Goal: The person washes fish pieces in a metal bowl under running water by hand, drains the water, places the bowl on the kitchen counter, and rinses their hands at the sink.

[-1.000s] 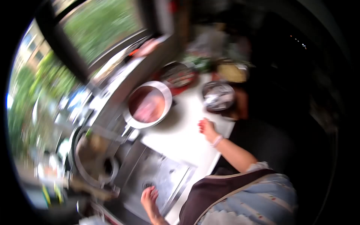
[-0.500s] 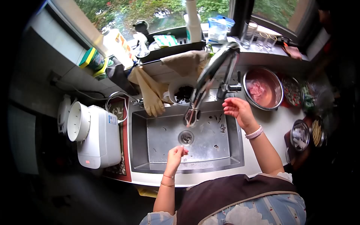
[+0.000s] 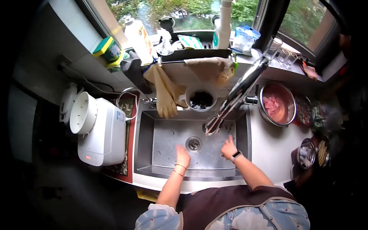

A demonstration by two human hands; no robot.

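Both of my hands are over the stainless steel sink (image 3: 143, 153). My left hand (image 3: 183, 156) hovers left of the drain (image 3: 193, 144); its fingers are smeared by motion and I see no object in it. To the drain's right is my right hand (image 3: 229, 148), open, a finger pointing forward and nothing visible in its grasp. Just beyond it, the chrome faucet (image 3: 239, 94) slants over the basin with its spout end low. Small dark scraps (image 3: 229, 128) stick to the basin floor. I cannot make out whether water is running.
Behind the sink stand a white pot of dark pieces (image 3: 201, 100) and hanging rubber gloves (image 3: 166, 101). A steel bowl of meat in reddish water (image 3: 283, 119) sits at right, near smaller bowls (image 3: 306, 153). At left is a white appliance (image 3: 103, 138) with a white strainer basket (image 3: 83, 113).
My right hand has come down from beside the faucet handle into the sink area. My left hand has shifted slightly. The camera view has also shifted.
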